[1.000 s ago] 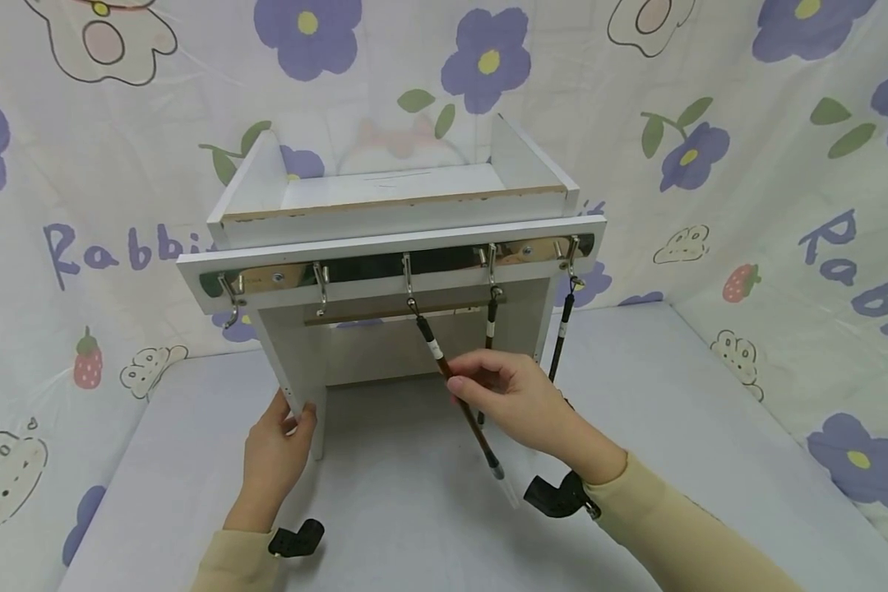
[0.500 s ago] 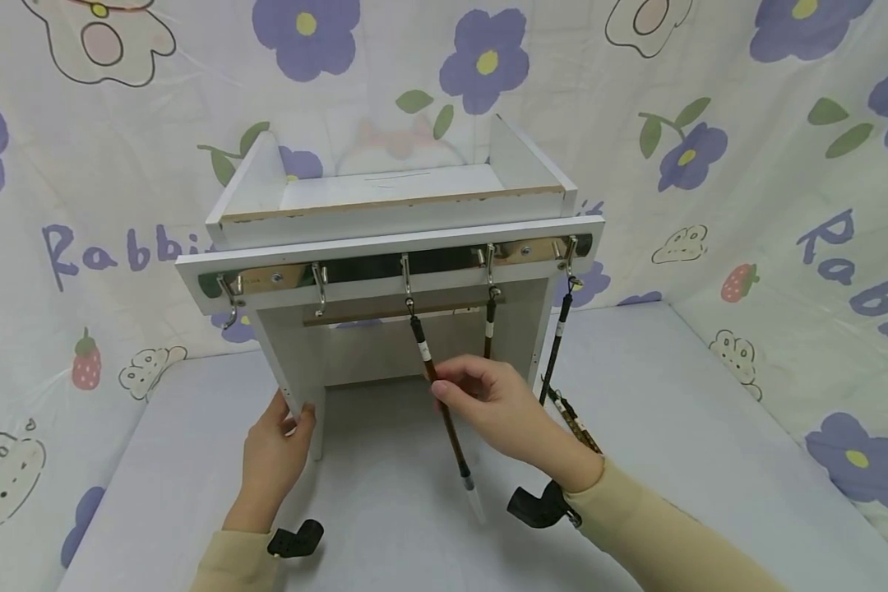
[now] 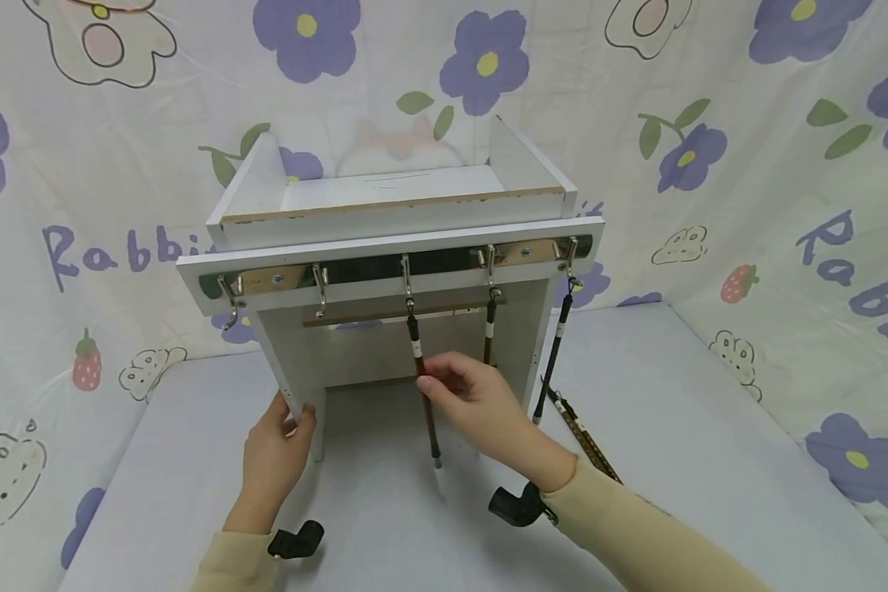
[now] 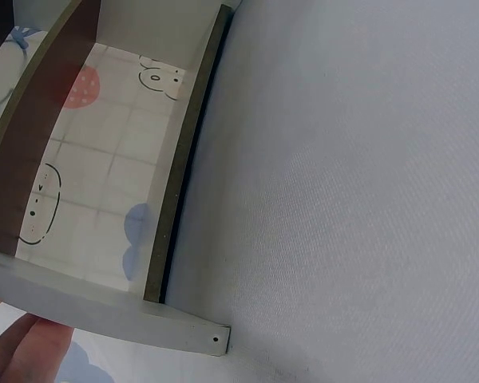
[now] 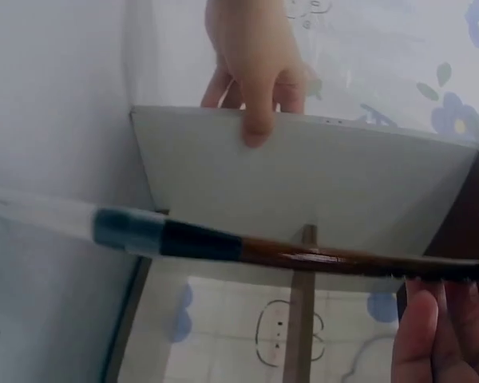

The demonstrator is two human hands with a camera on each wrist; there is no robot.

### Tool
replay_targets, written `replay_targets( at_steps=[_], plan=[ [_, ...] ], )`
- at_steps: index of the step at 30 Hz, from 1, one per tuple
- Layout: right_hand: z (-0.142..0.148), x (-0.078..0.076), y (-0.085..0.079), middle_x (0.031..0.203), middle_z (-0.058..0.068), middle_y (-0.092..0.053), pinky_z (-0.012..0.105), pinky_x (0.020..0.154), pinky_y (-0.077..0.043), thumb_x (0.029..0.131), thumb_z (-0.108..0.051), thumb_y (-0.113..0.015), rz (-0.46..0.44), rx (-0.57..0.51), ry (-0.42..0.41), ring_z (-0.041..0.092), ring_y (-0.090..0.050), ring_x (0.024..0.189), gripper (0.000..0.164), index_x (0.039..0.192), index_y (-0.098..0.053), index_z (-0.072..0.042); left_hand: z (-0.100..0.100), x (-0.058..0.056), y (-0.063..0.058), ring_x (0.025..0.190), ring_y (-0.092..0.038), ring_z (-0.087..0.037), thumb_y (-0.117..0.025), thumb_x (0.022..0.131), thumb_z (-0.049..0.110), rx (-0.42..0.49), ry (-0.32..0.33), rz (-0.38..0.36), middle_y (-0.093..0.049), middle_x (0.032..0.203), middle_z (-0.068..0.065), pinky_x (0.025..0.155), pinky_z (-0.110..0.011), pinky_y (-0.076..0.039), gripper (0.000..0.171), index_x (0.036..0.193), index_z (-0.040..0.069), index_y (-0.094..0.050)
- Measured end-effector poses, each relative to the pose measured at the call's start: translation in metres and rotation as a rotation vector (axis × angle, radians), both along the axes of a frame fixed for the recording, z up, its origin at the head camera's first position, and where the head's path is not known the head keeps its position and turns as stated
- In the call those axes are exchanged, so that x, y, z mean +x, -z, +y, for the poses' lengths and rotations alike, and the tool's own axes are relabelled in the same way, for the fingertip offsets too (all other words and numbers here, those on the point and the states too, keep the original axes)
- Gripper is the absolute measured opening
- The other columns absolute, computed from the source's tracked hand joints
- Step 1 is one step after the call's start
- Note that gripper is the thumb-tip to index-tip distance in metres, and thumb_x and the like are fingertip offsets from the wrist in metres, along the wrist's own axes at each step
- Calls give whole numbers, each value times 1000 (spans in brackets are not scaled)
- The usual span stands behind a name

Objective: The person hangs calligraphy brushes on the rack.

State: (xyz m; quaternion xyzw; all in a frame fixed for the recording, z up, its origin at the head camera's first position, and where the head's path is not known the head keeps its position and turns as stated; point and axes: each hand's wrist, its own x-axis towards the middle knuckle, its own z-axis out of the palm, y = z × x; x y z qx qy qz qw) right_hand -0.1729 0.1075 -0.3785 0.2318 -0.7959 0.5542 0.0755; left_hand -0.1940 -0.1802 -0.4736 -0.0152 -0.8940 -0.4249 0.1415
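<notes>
My right hand [image 3: 477,411] pinches the brown shaft of a calligraphy brush [image 3: 427,411] between thumb and fingers. The brush hangs by its loop from the middle metal hook [image 3: 407,275], its tip tilted slightly right. A clear cap [image 5: 44,211] covers the tip in the right wrist view. My left hand [image 3: 275,452] grips the front edge of the left side panel [image 3: 292,362] of a white shelf, thumb on the inner face. Two more brushes hang to the right: a brown brush [image 3: 489,329] and a dark brush [image 3: 555,358].
Two hooks on the left, including the outermost hook [image 3: 229,304], hold nothing. Several brushes [image 3: 585,436] lie on the white tabletop [image 3: 710,427], right of the shelf. An open-topped tray [image 3: 392,218] forms the shelf's top. A patterned cloth [image 3: 599,99] hangs behind.
My right hand has moved left, bringing the brush from a strong slant to nearly vertical. The brushes lying on the table have come into view behind my forearm. My left hand stays put.
</notes>
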Motion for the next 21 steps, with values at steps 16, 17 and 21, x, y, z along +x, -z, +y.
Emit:
replay_targets(
  at_steps=[16,17,21],
  plan=[
    [-11,-7,7,100,-3,-67,27,82,-53,96,-19,-62,71,-32,61,7,-62,92,20,112,-64,-8,0,-1,0,111,-60,-40,-49,100,35,8,-2,-13,-50,142,-12,77,-52,-55,49,145,18,-43],
    [-11,-7,7,101,-3,-67,28,82,-53,96,-19,-62,71,-34,57,7,-62,92,20,113,-64,-7,0,-1,0,111,-60,-40,-49,100,35,7,-1,-9,-50,142,-12,77,-52,-55,49,145,17,-43],
    [-11,-7,7,102,-2,-67,29,82,-53,97,-20,-61,67,-39,46,8,-62,93,22,113,-64,-7,0,-1,0,110,-61,-40,-50,100,34,6,-1,-1,-50,141,-12,77,-52,-55,48,144,17,-44]
  ],
)
